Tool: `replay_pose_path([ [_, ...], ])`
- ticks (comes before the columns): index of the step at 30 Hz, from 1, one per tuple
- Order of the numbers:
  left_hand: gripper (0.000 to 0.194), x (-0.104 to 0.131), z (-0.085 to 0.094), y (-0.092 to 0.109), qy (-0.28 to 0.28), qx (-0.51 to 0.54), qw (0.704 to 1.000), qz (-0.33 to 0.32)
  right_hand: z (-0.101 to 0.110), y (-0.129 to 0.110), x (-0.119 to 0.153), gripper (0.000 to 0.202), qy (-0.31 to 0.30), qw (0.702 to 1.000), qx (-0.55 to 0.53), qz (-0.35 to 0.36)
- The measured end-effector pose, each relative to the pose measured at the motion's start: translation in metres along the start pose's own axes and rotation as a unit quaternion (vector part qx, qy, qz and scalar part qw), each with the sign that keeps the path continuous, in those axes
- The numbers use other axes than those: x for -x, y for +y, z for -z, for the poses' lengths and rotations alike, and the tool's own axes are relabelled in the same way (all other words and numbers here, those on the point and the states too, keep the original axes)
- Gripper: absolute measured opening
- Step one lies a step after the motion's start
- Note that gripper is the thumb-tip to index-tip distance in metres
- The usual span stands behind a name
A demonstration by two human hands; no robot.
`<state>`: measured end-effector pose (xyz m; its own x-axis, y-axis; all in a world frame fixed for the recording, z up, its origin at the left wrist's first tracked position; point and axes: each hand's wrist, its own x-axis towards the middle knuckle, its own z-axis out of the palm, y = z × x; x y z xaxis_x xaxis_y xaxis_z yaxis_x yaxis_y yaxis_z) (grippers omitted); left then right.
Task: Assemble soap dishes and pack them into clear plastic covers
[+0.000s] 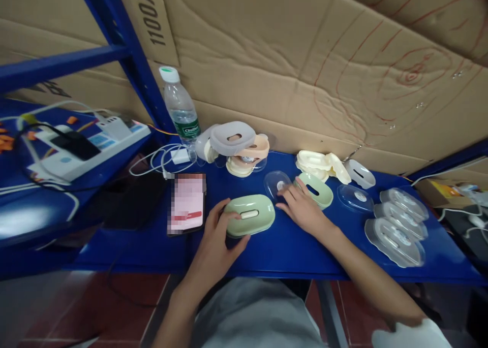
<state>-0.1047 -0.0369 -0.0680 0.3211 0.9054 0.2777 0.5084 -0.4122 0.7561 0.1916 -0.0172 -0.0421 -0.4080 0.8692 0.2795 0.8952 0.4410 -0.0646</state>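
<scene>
My left hand (217,239) is closed around the left end of a green oval dish (263,213), thumb at its near edge and fingers on its far rim. A cream insert shows in the dish's middle slot. To the right, my right hand (303,206) reaches over the blue table, its fingers spread between a clear oval lid (275,180) and a second green slotted piece (324,193). Its fingertips overlap the edges of both, and I cannot make out a grip on either.
A phone (187,203), a water bottle (181,106) and grey and peach pieces (232,137) lie left and behind. Cream pieces (314,160), a grey slotted piece (360,174), another clear lid (355,198) and several clear-covered pieces (396,241) are right. A power strip (91,150) sits far left.
</scene>
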Motion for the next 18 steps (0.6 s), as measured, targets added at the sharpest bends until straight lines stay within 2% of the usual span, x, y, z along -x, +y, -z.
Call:
replay_pose_path([
  [3, 0.034, 0.000, 0.001, 0.000, -0.004, 0.009, 1.000, 0.002, 0.016, -0.005, 0.036, 0.032, -0.019, 0.997, -0.073, 0.015],
  [5, 0.035, 0.000, 0.002, 0.001, -0.010, 0.013, 1.000, -0.002, 0.021, -0.009, 0.050, 0.035, -0.010, 0.995, -0.097, -0.011],
  [7, 0.037, 0.000, 0.003, 0.001, -0.018, 0.015, 1.000, -0.006, 0.020, -0.014, 0.055, 0.031, 0.019, 0.994, -0.084, -0.059],
  [9, 0.040, 0.000, 0.004, 0.001, -0.034, 0.011, 0.999, -0.008, 0.013, -0.019, 0.053, 0.037, 0.042, 0.993, -0.054, -0.100],
  [13, 0.045, 0.000, 0.002, 0.001, -0.054, 0.002, 0.998, -0.016, -0.003, -0.024, 0.045, 0.053, 0.050, 0.991, -0.022, -0.124],
  [15, 0.045, 0.000, 0.002, 0.000, -0.051, 0.004, 0.999, -0.017, -0.004, -0.022, 0.050, 0.054, 0.045, 0.989, -0.039, -0.133],
  [18, 0.049, 0.001, 0.004, 0.001, -0.064, 0.025, 0.998, -0.013, 0.004, -0.015, 0.068, 0.048, 0.030, 0.984, -0.124, -0.128],
])
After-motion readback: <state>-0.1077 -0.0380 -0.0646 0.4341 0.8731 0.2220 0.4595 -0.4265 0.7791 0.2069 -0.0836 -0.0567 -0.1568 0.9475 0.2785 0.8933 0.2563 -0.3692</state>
